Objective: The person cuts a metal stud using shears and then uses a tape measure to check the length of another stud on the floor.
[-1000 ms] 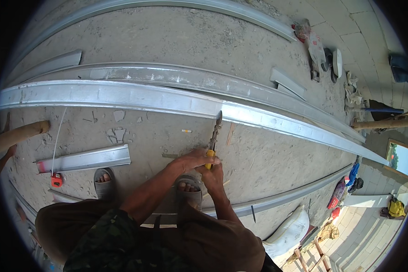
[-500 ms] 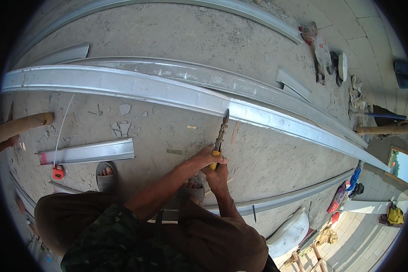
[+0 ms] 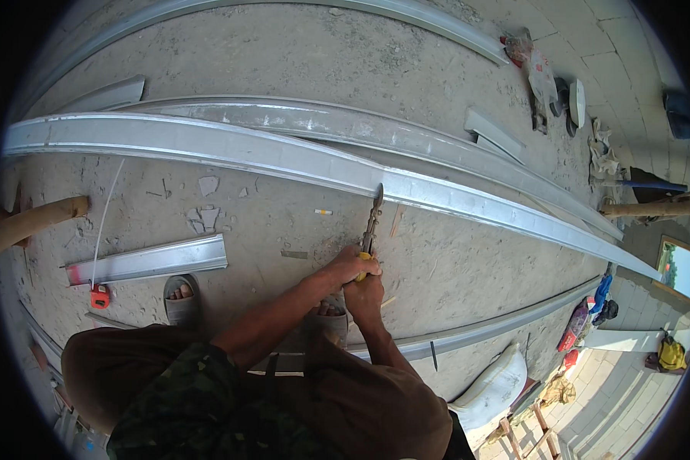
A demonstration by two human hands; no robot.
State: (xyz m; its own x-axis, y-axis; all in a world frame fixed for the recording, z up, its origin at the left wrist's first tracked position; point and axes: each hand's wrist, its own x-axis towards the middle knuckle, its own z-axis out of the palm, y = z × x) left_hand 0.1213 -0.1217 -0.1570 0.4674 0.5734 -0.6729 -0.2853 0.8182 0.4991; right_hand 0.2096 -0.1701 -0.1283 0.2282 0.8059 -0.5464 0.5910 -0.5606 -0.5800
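Both hands grip a pair of metal snips with yellow handles (image 3: 371,226), which point away from me. My left hand (image 3: 349,265) is wrapped round the handles from the left. Just below and to the right, my right hand (image 3: 366,294) is closed on them too. The snips' blades bite the near edge of a long shiny metal channel (image 3: 284,162). At that spot the channel has a slight kink, and its right part catches more light. How far the cut reaches I cannot tell.
Behind lies another long channel (image 3: 406,132), partly under the first. At left are a short channel piece (image 3: 149,259), a red tape measure (image 3: 100,296) with its tape drawn out and a wooden pole (image 3: 42,222). A white sack (image 3: 492,389) lies at lower right. My sandalled foot (image 3: 182,299) stands nearby.
My hands have come slightly closer together round the handles, and less yellow shows between them. The blades stay at the same place on the channel's edge. The whole view has shifted a little.
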